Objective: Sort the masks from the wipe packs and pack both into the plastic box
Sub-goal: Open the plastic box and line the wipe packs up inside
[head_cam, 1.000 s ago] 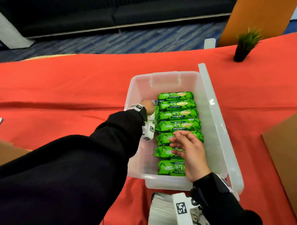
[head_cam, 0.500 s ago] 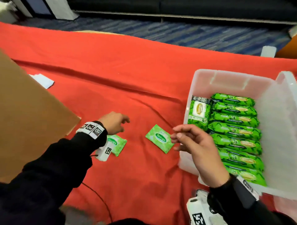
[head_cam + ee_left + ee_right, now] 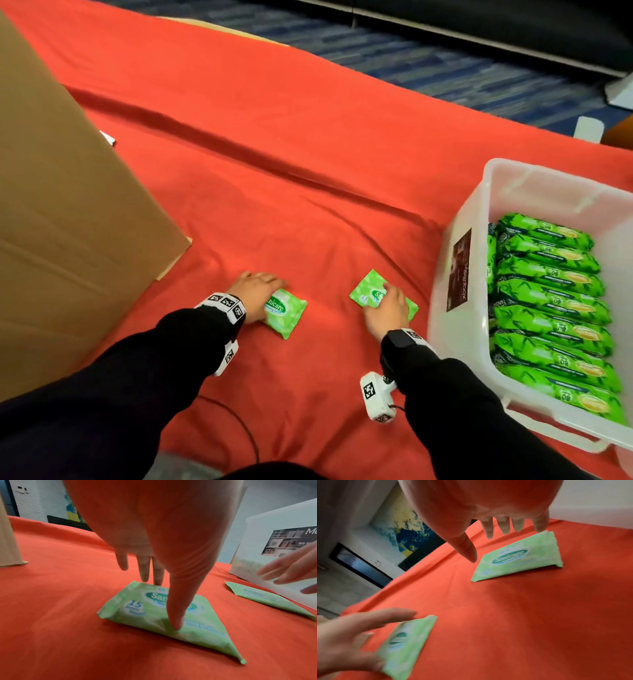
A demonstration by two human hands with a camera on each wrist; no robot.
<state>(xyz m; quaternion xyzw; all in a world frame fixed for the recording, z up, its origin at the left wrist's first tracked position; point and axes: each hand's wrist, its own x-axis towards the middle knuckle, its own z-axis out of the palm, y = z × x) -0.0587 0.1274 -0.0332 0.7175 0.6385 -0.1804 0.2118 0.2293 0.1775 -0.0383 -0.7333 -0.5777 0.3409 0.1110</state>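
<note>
Your left hand (image 3: 255, 294) is spread over one small Sanicare wipe pack (image 3: 285, 312) lying flat on the red-covered bench (image 3: 308, 171), thumb pressing its top. Your right hand (image 3: 387, 310) hangs with straight, parted fingers over a second Sanicare pack (image 3: 366, 289), just beside the clear plastic box (image 3: 455, 274). A row of larger green wipe packs (image 3: 551, 301) lies inside that box. A cardboard box (image 3: 68, 222) stands at your left.

red cloth (image 3: 308, 178) bears two wipe packs (image 3: 286, 313), plastic box (image 3: 455, 274), cardboard (image 3: 61, 219).

Two green wipe packs (image 3: 286, 313) (image 3: 368, 291) beside box (image 3: 455, 274)
</note>
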